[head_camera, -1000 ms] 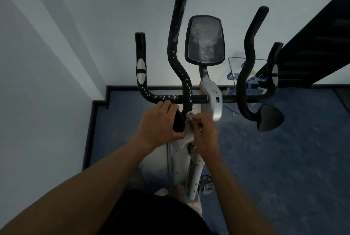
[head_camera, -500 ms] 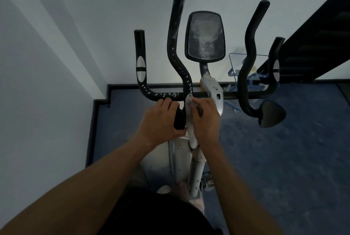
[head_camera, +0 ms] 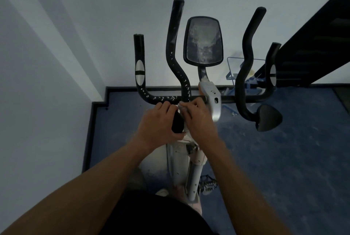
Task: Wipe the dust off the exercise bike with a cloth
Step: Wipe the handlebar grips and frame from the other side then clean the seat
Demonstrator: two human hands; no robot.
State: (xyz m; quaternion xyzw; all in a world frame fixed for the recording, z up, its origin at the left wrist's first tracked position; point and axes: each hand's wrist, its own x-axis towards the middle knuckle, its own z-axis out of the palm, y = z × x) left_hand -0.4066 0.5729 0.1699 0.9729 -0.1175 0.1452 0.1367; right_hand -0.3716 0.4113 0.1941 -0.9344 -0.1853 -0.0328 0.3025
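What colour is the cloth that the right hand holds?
The cloth is white or pale grey, seen in the head view, pinched by the right hand.

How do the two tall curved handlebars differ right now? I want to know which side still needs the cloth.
The left curved handlebar is flecked with pale specks and dust streaks; the right curved handlebar looks plain black. The right hand holds the cloth at the left one's base, beside the left hand; nothing touches the right one, whose black end pad is uncovered. Both share the same S-bend.
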